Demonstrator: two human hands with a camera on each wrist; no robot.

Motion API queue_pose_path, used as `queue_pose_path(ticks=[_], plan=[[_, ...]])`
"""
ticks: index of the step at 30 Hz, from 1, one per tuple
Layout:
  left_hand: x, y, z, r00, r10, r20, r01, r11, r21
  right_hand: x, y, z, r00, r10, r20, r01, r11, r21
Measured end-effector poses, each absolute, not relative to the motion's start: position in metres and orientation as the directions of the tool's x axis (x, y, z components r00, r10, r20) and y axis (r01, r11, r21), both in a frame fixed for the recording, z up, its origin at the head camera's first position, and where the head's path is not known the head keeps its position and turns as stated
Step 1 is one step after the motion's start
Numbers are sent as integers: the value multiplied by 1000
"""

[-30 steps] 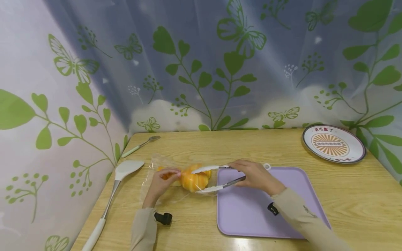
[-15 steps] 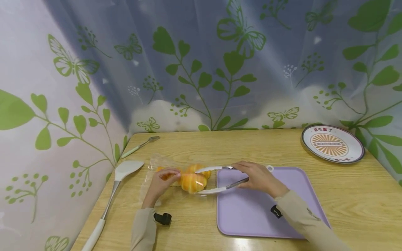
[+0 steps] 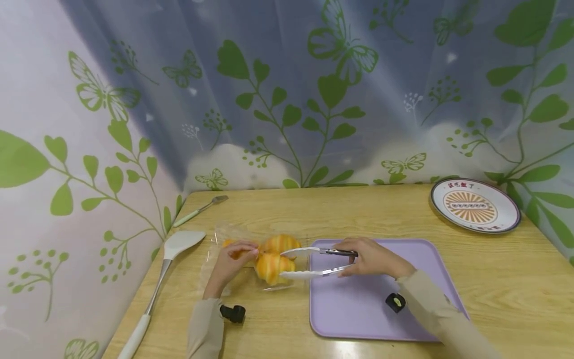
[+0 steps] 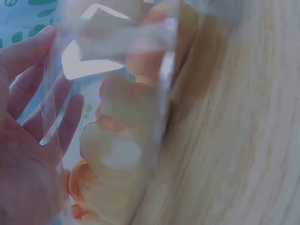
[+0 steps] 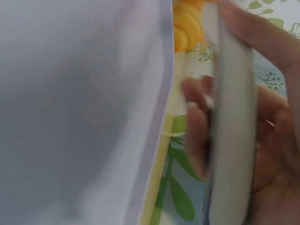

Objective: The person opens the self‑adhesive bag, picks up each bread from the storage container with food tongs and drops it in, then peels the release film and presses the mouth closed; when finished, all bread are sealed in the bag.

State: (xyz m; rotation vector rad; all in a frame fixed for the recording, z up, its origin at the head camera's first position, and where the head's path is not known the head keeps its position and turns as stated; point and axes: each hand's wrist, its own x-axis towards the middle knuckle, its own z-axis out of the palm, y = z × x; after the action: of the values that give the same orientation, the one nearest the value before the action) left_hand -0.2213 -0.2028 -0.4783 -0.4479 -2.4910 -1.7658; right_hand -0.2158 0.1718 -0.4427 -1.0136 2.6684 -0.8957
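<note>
Orange-yellow croissant-like bread rolls (image 3: 274, 268) lie in and at the mouth of a clear plastic bag (image 3: 214, 259) on the table. At the bag, my left hand (image 3: 227, 263) pinches its film between thumb and forefinger. The left wrist view shows the left hand (image 4: 33, 154) partly behind the shiny bag (image 4: 93, 61), with several rolls (image 4: 117, 145) seen through it. My right hand (image 3: 374, 258) grips metal tongs with white tips (image 3: 302, 274), the jaws spread at the right side of the rolls. In the right wrist view, the right hand (image 5: 276, 164) wraps the tongs' pale handle (image 5: 233, 126).
A lilac tray (image 3: 358, 304) lies beneath the right hand. To the left rest a long white spatula (image 3: 181, 242) and, farther back, a small fork (image 3: 199, 209). A patterned plate (image 3: 475, 205) stands at the back right, near the curtain (image 3: 269, 99).
The tongs have drawn slightly right and turned in my right hand. The nearer roll has shifted toward me, and the rear roll shows more fully. My left hand stays at the bag.
</note>
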Motion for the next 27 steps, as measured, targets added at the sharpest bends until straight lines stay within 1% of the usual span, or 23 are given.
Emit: queue_pose_path(ticks=[1, 4, 10, 14, 17, 22, 27], plan=[[-221, -202, -478, -957, 202, 209, 266, 317, 910, -217, 172, -442, -757, -651, 58, -558, 599, -575], [-221, -201, -478, -953, 202, 224, 283, 338, 898, -219, 169, -446, -747, -660, 79, -586, 598, -547], [-220, -199, -480, -927, 230, 296, 361, 333, 871, -216, 160, -449, -748, -661, 70, -596, 621, -509], [-221, -199, -479, -923, 235, 304, 371, 341, 864, -212, 163, -444, -776, -629, 39, -564, 665, -489], [-221, -201, -479, -928, 229, 293, 360, 352, 864, -209, 172, -443, -801, -598, 24, -527, 685, -504], [-221, -204, -480, -947, 208, 243, 303, 342, 889, -203, 195, -445, -852, -519, 73, -476, 710, -519], [-222, -205, -482, -949, 216, 231, 296, 346, 891, -189, 220, -444, -912, -383, 148, -402, 756, -517]])
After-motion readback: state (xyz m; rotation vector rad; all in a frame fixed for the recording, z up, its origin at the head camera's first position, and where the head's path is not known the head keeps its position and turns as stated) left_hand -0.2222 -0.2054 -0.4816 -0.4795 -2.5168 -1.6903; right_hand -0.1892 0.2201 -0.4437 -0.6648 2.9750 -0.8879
